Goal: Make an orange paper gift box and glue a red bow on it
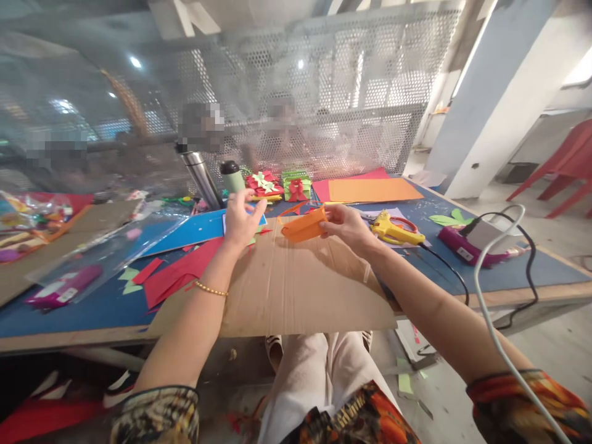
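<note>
My right hand (346,227) pinches the right end of a small folded orange paper piece (303,226), which has a thin strip rising from its upper left. The piece is held just above a brown cardboard sheet (296,290). To its left, my left hand (243,219) is raised with fingers apart and nothing in it, in front of a green bottle with a black cap (232,177). A yellow glue gun (395,229) lies right of my right hand, beside orange-handled scissors.
Red paper (180,271) and a blue sheet (194,231) lie left. Behind stand a steel flask (202,179), a green paper box with red bow (296,187) and orange card (374,190). A purple power strip (462,246) with cables sits right.
</note>
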### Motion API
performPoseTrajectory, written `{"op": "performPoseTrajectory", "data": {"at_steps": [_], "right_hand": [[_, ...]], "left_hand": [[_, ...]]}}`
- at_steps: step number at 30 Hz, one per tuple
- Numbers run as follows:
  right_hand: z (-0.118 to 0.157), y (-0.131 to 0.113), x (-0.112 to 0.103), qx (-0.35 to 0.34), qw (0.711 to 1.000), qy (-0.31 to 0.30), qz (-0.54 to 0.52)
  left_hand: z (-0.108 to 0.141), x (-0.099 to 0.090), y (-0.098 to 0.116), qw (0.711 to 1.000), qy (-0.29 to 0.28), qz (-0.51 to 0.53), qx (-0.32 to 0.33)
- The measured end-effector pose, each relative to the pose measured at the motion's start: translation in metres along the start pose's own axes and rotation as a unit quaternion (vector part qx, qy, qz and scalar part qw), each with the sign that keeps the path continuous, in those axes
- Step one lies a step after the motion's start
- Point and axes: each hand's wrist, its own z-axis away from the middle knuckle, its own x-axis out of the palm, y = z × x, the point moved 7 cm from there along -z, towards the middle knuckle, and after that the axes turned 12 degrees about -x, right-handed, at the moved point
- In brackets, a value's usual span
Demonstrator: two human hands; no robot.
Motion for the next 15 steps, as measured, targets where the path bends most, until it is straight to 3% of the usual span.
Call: {"op": "performPoseTrajectory", "data": {"at_steps": [1, 3, 5, 7, 10, 15], "right_hand": [[-0.001, 0.002, -0.003, 0.007, 1.0, 0.007, -0.005], [-0.003, 0.006, -0.009, 0.02, 0.999, 0.024, -0.021], [-0.004, 0.009, -0.014, 0.03, 0.998, 0.033, -0.04], [-0.004, 0.011, -0.015, 0.033, 0.998, 0.03, -0.053], [-0.004, 0.013, -0.013, 0.034, 0.998, 0.016, -0.048], [-0.001, 0.02, -0.002, 0.035, 0.999, 0.004, -0.006]], "left_hand": [[-0.004, 0.009, -0.018, 0.993, -0.064, 0.028, -0.098], [0.007, 0.035, -0.04, 0.938, -0.22, 0.097, -0.249], [0.024, 0.056, -0.039, 0.883, -0.32, 0.17, -0.296], [0.039, 0.072, -0.03, 0.845, -0.391, 0.217, -0.293], [0.049, 0.084, -0.019, 0.829, -0.412, 0.258, -0.278], [0.052, 0.087, -0.016, 0.872, -0.366, 0.212, -0.247]]}}
